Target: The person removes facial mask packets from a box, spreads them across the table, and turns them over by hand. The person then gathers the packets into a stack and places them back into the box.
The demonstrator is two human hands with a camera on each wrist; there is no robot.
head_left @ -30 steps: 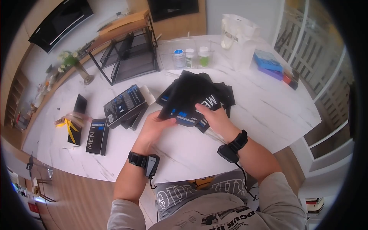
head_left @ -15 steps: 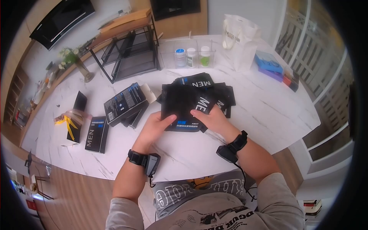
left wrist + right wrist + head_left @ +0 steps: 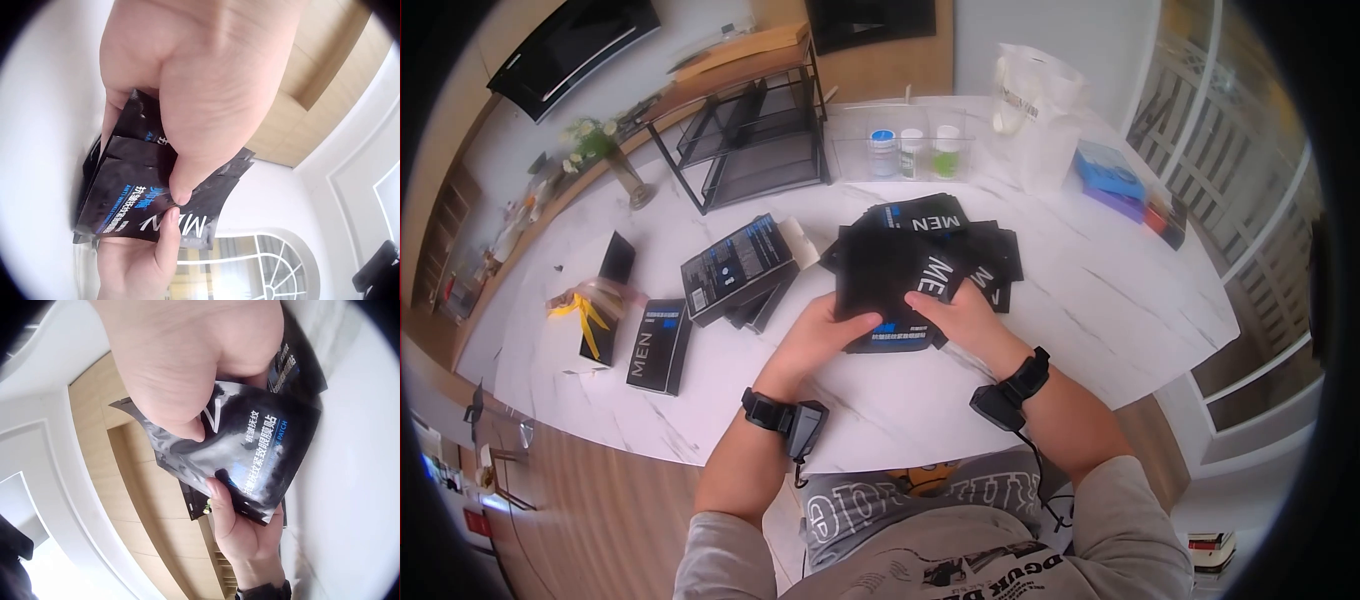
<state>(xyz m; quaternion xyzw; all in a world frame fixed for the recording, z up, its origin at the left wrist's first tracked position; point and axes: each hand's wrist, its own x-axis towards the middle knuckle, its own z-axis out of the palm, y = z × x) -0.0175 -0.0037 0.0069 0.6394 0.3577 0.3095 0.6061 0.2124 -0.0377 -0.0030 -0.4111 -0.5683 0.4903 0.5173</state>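
Note:
Both hands hold a small stack of flat black sachets (image 3: 878, 262) with white MEN lettering and blue print, low over the near side of the table. My left hand (image 3: 828, 337) grips the left edge with its thumb on top, and my right hand (image 3: 962, 318) grips the right side likewise. In the left wrist view, the thumbs press the top sachet (image 3: 128, 194) close together, and several layers show at the edge. The right wrist view shows its glossy face (image 3: 269, 447) bent near the thumb. Behind the hands lies a fanned pile of similar sachets (image 3: 992, 250).
Black cartons (image 3: 735, 265) lie left of the hands, one with its flap raised, beside a MEN box (image 3: 657, 350) and a yellow ribbon (image 3: 590, 315). Farther back are a mesh rack (image 3: 760, 175), bottles in a clear organizer (image 3: 945, 155), a white bag (image 3: 1040, 120) and blue boxes (image 3: 1108, 170).
The held sachets have turned from a slant to nearly straight and come slightly nearer the body, uncovering MEN sachets behind them. The left thumb has moved further onto the top sachet.

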